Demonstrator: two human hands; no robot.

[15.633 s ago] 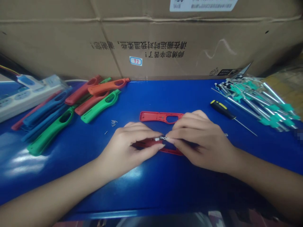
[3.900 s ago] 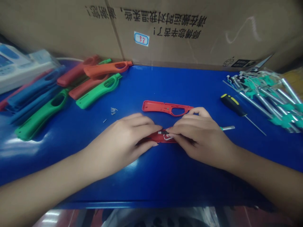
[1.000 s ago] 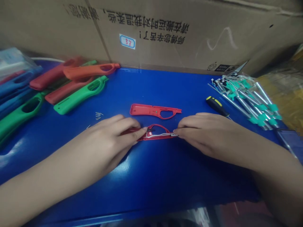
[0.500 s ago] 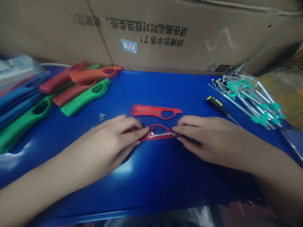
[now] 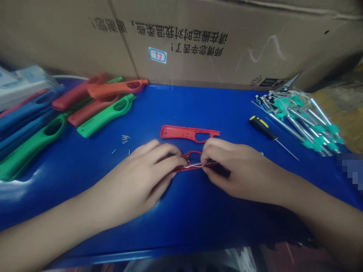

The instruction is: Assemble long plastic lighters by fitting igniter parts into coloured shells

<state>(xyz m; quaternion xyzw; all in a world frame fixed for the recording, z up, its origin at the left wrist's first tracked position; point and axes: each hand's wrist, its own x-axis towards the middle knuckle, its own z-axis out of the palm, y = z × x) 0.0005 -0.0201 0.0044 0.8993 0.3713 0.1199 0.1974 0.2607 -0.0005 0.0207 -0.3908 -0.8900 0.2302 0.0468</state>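
On one blue surface (image 5: 181, 221) before one brown box (image 5: 195, 70), one left hand (image 5: 144, 172) holds one near red shell (image 5: 185, 169), one right hand (image 5: 235, 170) is pinched narrow over it, one far red shell (image 5: 176, 133) lies just behind, one screwdriver (image 5: 263, 127) lies right, and white wire (image 5: 195, 165) is in that pinch.

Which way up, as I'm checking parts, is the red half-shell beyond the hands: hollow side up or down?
Hollow side up: the red half-shell shows its recessed inside and surrounding rim.
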